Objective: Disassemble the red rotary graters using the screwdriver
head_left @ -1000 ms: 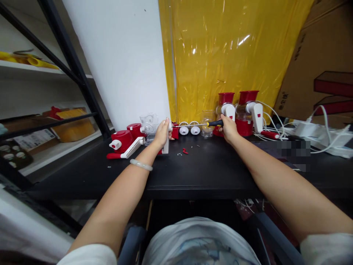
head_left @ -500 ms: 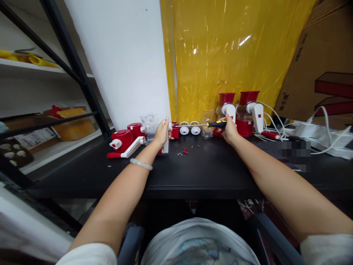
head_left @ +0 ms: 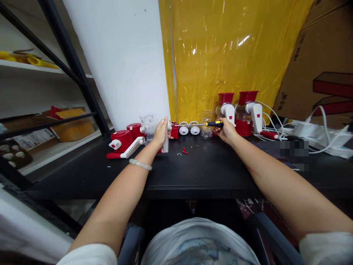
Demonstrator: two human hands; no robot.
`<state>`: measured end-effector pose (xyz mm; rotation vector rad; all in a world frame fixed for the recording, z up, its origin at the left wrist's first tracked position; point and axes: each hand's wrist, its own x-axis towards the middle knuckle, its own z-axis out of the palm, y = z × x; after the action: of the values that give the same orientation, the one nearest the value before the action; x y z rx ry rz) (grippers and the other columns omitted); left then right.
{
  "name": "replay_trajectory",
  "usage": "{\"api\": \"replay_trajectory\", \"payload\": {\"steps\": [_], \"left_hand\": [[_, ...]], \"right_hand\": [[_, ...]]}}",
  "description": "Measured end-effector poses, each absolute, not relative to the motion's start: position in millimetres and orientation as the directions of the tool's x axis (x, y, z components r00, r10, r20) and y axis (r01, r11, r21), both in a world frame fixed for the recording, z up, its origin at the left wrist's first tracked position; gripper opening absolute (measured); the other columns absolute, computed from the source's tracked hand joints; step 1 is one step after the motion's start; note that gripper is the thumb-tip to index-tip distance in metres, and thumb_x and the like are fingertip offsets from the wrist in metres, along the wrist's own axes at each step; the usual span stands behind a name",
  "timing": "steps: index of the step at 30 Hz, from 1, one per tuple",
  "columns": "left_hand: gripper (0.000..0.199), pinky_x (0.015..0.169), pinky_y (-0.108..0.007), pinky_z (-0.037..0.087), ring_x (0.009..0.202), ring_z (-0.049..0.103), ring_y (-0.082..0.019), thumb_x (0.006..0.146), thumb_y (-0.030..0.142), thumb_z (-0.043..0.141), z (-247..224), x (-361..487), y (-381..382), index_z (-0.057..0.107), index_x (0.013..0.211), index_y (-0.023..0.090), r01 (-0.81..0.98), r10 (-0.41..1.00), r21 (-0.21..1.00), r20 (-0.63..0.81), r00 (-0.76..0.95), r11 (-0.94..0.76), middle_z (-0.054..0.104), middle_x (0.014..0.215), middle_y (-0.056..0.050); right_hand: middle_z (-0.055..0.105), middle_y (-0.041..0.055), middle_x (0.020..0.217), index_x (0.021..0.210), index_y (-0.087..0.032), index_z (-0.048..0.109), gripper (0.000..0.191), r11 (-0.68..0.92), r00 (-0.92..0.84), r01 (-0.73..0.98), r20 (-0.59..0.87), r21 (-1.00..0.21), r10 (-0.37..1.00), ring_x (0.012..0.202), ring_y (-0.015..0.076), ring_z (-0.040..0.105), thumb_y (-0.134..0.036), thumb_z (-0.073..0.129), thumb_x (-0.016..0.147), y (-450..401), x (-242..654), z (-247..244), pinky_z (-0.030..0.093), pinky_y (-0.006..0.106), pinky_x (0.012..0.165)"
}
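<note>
My left hand [head_left: 161, 133] is closed around a white crank handle [head_left: 166, 145], its lower end showing below my fingers. A screwdriver [head_left: 214, 124] with a black and yellow grip lies level in my right hand [head_left: 227, 131], fingers wrapped round the grip. Its shaft runs left, and the tip meets the white part beside my left fingers; the exact contact is too small to make out. Below the shaft, a small red plastic piece [head_left: 185, 151] and several small screws [head_left: 179, 154] lie on the black table [head_left: 204, 173].
Two red and white rotary graters [head_left: 246, 127] stand behind my right hand. At left are red grater bodies [head_left: 123, 140] and another crank [head_left: 132, 148]. Two white round parts [head_left: 195, 130] and a clear cup [head_left: 206, 129] stand at the back. White cables and a power strip [head_left: 332, 141] lie right.
The right hand's fingers have shifted and turned on the screwdriver grip, and its tip stays at the white part. My left hand holds almost still.
</note>
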<state>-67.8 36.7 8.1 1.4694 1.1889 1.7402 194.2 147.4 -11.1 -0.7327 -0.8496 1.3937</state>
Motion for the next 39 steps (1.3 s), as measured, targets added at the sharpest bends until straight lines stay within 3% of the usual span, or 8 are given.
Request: {"api": "replay_trajectory", "payload": {"steps": [4,9,19,23,27,31,35,39], "left_hand": [[0.054,0.046,-0.026,0.046,0.041,0.041,-0.009,0.090,0.076,0.054,8,-68,37,0.047,0.084,0.023,0.123,0.853,0.886,0.464,-0.239,-0.447,0.044,0.055,0.007],[0.052,0.046,-0.024,0.045,0.041,0.042,-0.009,0.091,0.074,0.055,7,-67,36,0.047,0.084,0.023,0.128,0.859,0.890,0.456,-0.235,-0.437,0.043,0.054,0.008],[0.045,0.045,-0.023,0.043,0.039,0.041,-0.009,0.096,0.066,0.051,7,-65,37,0.047,0.084,0.023,0.129,0.871,0.902,0.432,-0.232,-0.413,0.042,0.051,0.008],[0.044,0.045,-0.022,0.043,0.040,0.041,-0.009,0.097,0.064,0.052,7,-65,36,0.047,0.084,0.023,0.135,0.876,0.906,0.422,-0.233,-0.401,0.043,0.052,0.008],[0.045,0.045,-0.022,0.043,0.040,0.041,-0.009,0.095,0.066,0.054,6,-65,37,0.046,0.084,0.023,0.131,0.873,0.904,0.427,-0.234,-0.407,0.043,0.053,0.008],[0.047,0.045,-0.024,0.043,0.039,0.040,-0.010,0.093,0.069,0.055,6,-67,38,0.048,0.083,0.023,0.111,0.874,0.905,0.425,-0.235,-0.410,0.043,0.051,0.007],[0.050,0.045,-0.024,0.043,0.039,0.041,-0.009,0.092,0.072,0.054,7,-67,39,0.049,0.083,0.023,0.121,0.871,0.902,0.432,-0.236,-0.415,0.043,0.050,0.007],[0.050,0.045,-0.023,0.043,0.039,0.041,-0.009,0.093,0.072,0.053,7,-66,38,0.047,0.083,0.023,0.130,0.872,0.902,0.430,-0.231,-0.411,0.043,0.050,0.008]], "right_hand": [[0.032,-0.0076,0.045,0.075,-0.024,0.049,0.023,0.044,-0.016,-0.519,0.062,-0.854,0.998,0.040,0.0113,0.036,-0.026,0.048,0.097,147,194,-13,0.042,0.020,0.042],[0.038,-0.0059,0.048,0.073,-0.023,0.049,0.023,0.049,0.007,-0.556,0.054,-0.830,0.999,0.042,0.0107,0.035,-0.021,0.047,0.096,145,193,-10,0.041,0.019,0.042],[0.052,-0.0026,0.059,0.075,-0.023,0.049,0.025,0.001,-0.061,-0.641,0.052,-0.768,0.997,0.053,0.0117,0.051,-0.036,0.061,0.093,144,198,-9,0.056,0.024,0.057],[0.050,-0.0030,0.057,0.076,-0.024,0.047,0.037,0.027,-0.069,-0.598,0.085,-0.801,0.994,0.050,0.0128,0.049,-0.054,0.060,0.094,147,197,-11,0.053,0.026,0.051],[0.044,-0.0067,0.054,0.079,-0.026,0.044,0.055,0.098,-0.016,-0.524,0.125,-0.846,0.992,0.044,0.0114,0.042,-0.077,0.063,0.084,152,195,-14,0.048,0.026,0.045],[0.041,-0.0086,0.051,0.079,-0.025,0.045,0.042,0.093,-0.015,-0.515,0.117,-0.852,0.993,0.042,0.0092,0.038,-0.058,0.068,0.090,153,194,-15,0.047,0.022,0.046],[0.052,-0.0035,0.057,0.076,-0.022,0.050,0.021,0.029,-0.047,-0.586,0.070,-0.810,0.996,0.046,0.0097,0.044,-0.029,0.055,0.095,147,196,-11,0.047,0.021,0.049],[0.057,-0.0018,0.061,0.074,-0.022,0.052,0.023,0.026,-0.090,-0.621,0.105,-0.783,0.990,0.050,0.0104,0.048,-0.035,0.056,0.092,143,200,-9,0.048,0.023,0.052]]}}
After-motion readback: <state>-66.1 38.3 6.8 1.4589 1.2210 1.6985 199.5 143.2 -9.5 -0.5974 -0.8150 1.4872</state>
